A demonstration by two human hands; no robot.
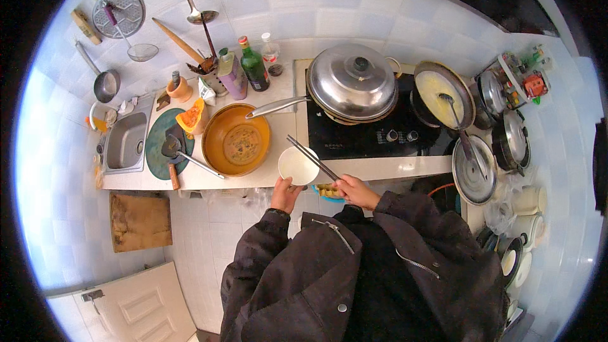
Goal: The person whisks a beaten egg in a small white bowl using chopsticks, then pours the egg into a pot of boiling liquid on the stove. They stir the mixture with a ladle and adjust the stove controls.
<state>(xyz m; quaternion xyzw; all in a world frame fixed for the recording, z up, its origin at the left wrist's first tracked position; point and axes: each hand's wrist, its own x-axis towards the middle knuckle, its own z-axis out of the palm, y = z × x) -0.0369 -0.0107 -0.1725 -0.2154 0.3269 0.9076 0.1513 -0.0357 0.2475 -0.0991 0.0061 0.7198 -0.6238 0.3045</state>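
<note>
A small white bowl (298, 167) is held at its near edge by my left hand (286, 194), in front of the counter's edge. My right hand (357, 192) grips a pair of dark chopsticks (314, 158), whose far ends reach over the bowl. What little the bowl may hold is too pale to tell. Left of the bowl stands a large brown basin (236, 140) with some residue on its bottom. Beyond my hands, a wok with a domed metal lid (354, 83) sits on the black cooktop (361, 145). To its right, a pan (441, 95) holds yellowish liquid and a ladle.
A cleaver and a spatula (199, 164) lie on a round green cutting board (159, 152), beside a cut pumpkin (192, 118). Bottles (254, 67) stand near the wall. The sink (126, 142) is at far left. A pot lid (475, 171) and several pots line the right side.
</note>
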